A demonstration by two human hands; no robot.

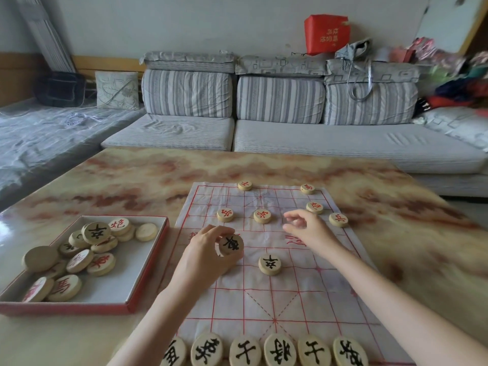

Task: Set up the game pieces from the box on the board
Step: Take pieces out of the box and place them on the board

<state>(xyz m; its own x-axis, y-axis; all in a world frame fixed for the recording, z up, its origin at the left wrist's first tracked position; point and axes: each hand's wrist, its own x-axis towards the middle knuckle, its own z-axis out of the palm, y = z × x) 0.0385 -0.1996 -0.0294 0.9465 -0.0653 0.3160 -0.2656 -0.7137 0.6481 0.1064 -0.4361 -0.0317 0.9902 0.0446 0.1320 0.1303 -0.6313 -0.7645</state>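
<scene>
head view: left hand [206, 256] pinches a black-lettered xiangqi piece [231, 245], tilted over the left of the paper board [303, 294], likely to read its character before placing. right hand [306, 227] hovers loose and empty, fingers blurred. more pieces [97, 233] wait in the box [118, 283]; near row [280, 350] cut off below.

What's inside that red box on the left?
A loose heap of round wooden game pieces lies in the box, some marked red, some black, some blank. Those underneath are partly covered; their marks cannot be read.
</scene>
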